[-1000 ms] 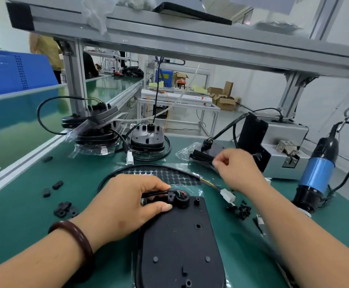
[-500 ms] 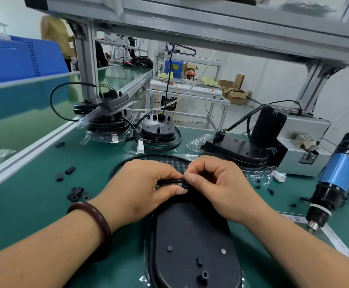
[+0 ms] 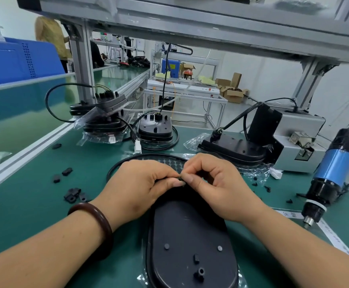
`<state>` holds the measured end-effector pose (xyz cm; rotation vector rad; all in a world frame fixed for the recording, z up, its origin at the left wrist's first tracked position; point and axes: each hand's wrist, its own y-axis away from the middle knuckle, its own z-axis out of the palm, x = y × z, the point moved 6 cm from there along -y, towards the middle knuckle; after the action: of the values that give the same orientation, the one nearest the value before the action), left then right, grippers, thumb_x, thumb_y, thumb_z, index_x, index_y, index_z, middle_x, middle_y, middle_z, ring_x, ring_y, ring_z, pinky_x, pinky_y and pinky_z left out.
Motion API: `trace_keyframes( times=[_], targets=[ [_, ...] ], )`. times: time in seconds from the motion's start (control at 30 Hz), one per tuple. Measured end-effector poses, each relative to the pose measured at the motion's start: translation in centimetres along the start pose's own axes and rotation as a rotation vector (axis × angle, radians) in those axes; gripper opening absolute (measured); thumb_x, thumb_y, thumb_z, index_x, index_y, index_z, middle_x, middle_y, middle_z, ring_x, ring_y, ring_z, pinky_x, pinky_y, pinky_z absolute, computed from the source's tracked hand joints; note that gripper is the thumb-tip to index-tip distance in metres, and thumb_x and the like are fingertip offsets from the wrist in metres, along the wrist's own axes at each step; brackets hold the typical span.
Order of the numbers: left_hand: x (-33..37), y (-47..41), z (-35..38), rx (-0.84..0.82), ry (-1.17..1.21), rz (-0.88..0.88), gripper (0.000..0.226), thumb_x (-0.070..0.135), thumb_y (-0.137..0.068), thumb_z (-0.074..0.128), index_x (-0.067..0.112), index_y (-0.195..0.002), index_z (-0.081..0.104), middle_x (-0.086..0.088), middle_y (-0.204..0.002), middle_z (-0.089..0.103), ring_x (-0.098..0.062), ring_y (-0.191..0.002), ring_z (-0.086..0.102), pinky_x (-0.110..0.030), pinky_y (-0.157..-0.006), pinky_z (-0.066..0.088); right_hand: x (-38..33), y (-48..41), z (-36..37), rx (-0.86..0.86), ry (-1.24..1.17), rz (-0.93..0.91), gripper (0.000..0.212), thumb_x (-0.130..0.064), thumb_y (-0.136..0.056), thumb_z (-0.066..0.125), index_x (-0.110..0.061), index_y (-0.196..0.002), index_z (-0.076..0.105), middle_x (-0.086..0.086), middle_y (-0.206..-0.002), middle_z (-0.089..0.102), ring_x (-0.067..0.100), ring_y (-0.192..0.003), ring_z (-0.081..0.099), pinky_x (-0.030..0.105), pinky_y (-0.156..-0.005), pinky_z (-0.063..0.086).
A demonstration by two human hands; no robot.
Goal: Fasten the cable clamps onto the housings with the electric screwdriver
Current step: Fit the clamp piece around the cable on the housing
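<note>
1. Where the green bench [image 3: 24, 215] meets its aluminium rail on the left, a broad strip of mat lies between that rail and the left forearm.
2. Housing [image 3: 190, 242]: a black oval shell, flat on the mat at the near centre. Its far end is hidden under both hands.
3. Left hand [image 3: 140, 183]: the forearm enters from the lower left, with a bracelet [image 3: 94, 221] at the wrist. The palm faces down over the housing's far left edge. The fingers are curled together, thumb and forefinger pinching the cable.
4. Right hand [image 3: 217, 183]: the forearm enters from the lower right and the knuckles are raised. The fingers are curled in, thumb and forefinger pinching a small black piece [image 3: 181, 179] on the cable, touching the left fingertips. Whether this piece is a clamp cannot be told.
5. Other housings [image 3: 238, 148]: one lies just behind the right hand.
6. Screwdriver [image 3: 335, 169]: blue-bodied and tilted, bit end down near the mat at the right edge, well apart from the right hand.
7. Cable [image 3: 115, 169]: a black loop arcing on the mat behind the left hand.
8. Loose parts [image 3: 71, 194]: small and black, scattered left of the left wrist without touching it.
</note>
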<state>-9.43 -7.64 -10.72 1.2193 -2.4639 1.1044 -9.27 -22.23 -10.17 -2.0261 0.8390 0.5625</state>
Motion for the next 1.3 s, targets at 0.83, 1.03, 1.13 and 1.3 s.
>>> trace_keyframes(
  times=[0.83, 1.03, 1.13, 1.3],
  targets=[
    [0.3, -0.3, 0.0, -0.022, -0.055, 0.018, 0.016, 0.027, -0.087, 0.058, 0.020, -0.089, 0.072, 0.009, -0.077, 0.067, -0.005, -0.077, 0.055, -0.020, -0.070, 0.043, 0.5, 0.1, 0.2, 0.035, -0.076, 0.157, 0.012, -0.005, -0.088, 0.067, -0.014, -0.081, 0.070, -0.007, -0.074, 0.063, 0.000, -0.068, 0.055, 0.015, -0.068, 0.044],
    [-0.5, -0.5, -0.1, -0.026, 0.018, -0.077, 0.007, 0.022, -0.083, 0.070, 0.027, -0.085, 0.074, 0.014, -0.069, 0.067, 0.002, -0.070, 0.058, -0.014, -0.063, 0.045, 0.6, 0.1, 0.3, 0.055, -0.041, 0.131, 0.017, -0.006, -0.089, 0.066, -0.020, -0.078, 0.067, 0.001, -0.073, 0.064, 0.014, -0.068, 0.055, 0.025, -0.067, 0.047],
    [-1.1, -0.6, -0.3, -0.035, 0.067, -0.152, 0.006, 0.029, -0.081, 0.071, 0.032, -0.086, 0.073, 0.016, -0.072, 0.069, 0.003, -0.071, 0.062, -0.017, -0.069, 0.050, 1.0, 0.2, 0.3, 0.060, -0.030, 0.169, 0.016, -0.011, -0.089, 0.067, -0.024, -0.079, 0.067, 0.004, -0.074, 0.066, 0.022, -0.068, 0.057, 0.032, -0.068, 0.048],
    [-1.5, -1.0, 0.0, -0.127, 0.009, -0.202, 0.008, 0.038, -0.081, 0.068, 0.032, -0.084, 0.073, 0.013, -0.073, 0.069, 0.000, -0.070, 0.060, -0.018, -0.068, 0.049, 1.0, 0.0, 0.2, 0.036, 0.047, 0.187, 0.015, -0.011, -0.088, 0.067, -0.021, -0.078, 0.067, -0.009, -0.069, 0.062, 0.000, -0.065, 0.052, 0.015, -0.064, 0.043]
  ],
)
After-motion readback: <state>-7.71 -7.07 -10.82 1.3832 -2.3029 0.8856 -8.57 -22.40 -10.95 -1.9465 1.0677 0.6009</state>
